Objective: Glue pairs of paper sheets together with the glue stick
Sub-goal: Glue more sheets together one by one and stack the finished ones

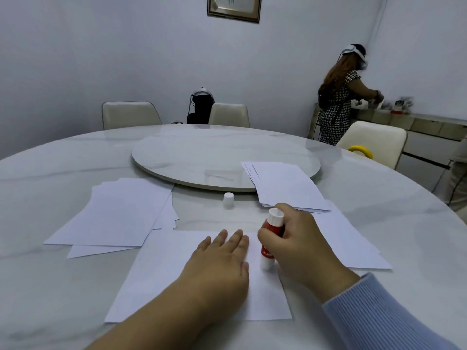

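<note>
Left hand [222, 263] lay flat & open on the sheet [161, 279], prob. to keep it from sliding. Right hand [298, 246] gripped the glue stick [271, 238], tip down on that sheet; its cap [228, 199] stood just past the sheet.

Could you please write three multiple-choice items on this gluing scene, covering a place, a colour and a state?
1. Where does the small white cap stand?
A. On the marble table, between the paper stacks
B. On the turntable
C. On a chair

2. What colour is the glue stick's body?
A. Blue
B. Red
C. Green

3. What is the left hand doing?
A. Holding the cap
B. Gripping the stick
C. Pressing flat on the white paper sheet

Answers: 1 A, the cap sits on the bare tabletop before the turntable; 2 B, red shows between the right hand's fingers; 3 C, its fingers lie straight on the sheet.
</note>
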### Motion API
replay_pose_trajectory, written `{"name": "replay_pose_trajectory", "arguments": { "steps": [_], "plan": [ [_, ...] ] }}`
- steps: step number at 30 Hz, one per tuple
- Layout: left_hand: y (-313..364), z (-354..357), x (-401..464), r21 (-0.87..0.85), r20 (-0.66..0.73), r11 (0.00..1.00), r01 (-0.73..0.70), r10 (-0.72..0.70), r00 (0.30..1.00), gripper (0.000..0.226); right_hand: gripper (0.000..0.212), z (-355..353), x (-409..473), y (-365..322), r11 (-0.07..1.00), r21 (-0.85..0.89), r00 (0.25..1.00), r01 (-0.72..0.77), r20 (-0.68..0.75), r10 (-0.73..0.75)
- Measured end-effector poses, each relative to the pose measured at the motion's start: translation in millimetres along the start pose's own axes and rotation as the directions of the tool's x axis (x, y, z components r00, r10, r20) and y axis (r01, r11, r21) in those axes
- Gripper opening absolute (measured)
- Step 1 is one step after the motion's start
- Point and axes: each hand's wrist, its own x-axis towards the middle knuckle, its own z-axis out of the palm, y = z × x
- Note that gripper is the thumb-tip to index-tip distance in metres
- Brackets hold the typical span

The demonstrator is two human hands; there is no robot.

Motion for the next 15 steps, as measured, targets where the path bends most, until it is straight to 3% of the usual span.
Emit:
{"name": "replay_pose_trajectory", "arguments": {
  "steps": [6,10,11,13,15],
  "plan": [
    [0,0,1,0.008,0.003,1.0,0.016,-0.016,1.0,0.054,0.019,-10,-31,-8,0.998,0.05,0.997,0.032,0.071,-0.035],
    [0,3,1,-0.008,-0.013,1.0,0.005,-0.005,1.0,0.055,0.019,-16,-41,-8,0.984,0.167,0.985,-0.065,0.171,0.036],
    [-1,3,1,-0.009,-0.017,1.0,0.001,-0.001,1.0,0.055,0.014,-18,-39,-6,0.95,0.293,0.989,-0.105,0.131,0.069],
    [-3,0,0,-0.016,-0.009,1.0,-0.019,0.019,1.0,0.054,0.012,-24,-33,1,0.785,0.6,0.971,-0.156,-0.054,0.235],
    [-5,-5,-4,-0.018,0.017,0.997,-0.073,0.074,0.997,0.053,0.018,-34,-28,11,0.704,0.704,0.896,-0.095,-0.248,0.369]
  ]
}}
